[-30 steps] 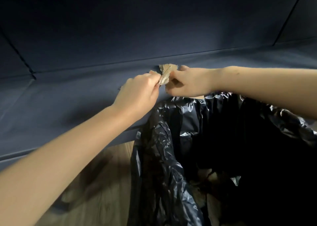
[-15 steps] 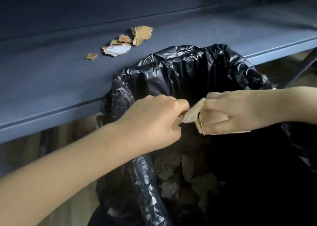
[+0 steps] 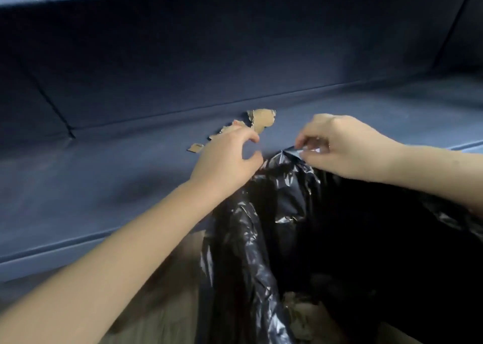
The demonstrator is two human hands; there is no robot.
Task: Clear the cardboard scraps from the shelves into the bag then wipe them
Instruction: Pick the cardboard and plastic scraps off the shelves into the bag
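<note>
A: How many scraps [image 3: 261,119] lie on the shelf [image 3: 104,176]?
B: Can't count them. The left hand [image 3: 227,158] covers the near ones, and whether its fingers touch any is hidden.
A: And inside the bag [image 3: 251,228]?
B: Mostly black. The pale pieces [image 3: 300,317] at the bottom are too blurred to identify. The bag's right side and base run off the frame.
A: Its rim?
B: Partly under the right hand [image 3: 345,147], which pinches it.

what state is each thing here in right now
shelf scraps, loose on the shelf, not yet cleared
black bag, mouth open
bagged scraps, lying at the bottom
left hand, empty, fingers curved apart, by the shelf scraps
right hand, pinches the black bag's rim
</note>
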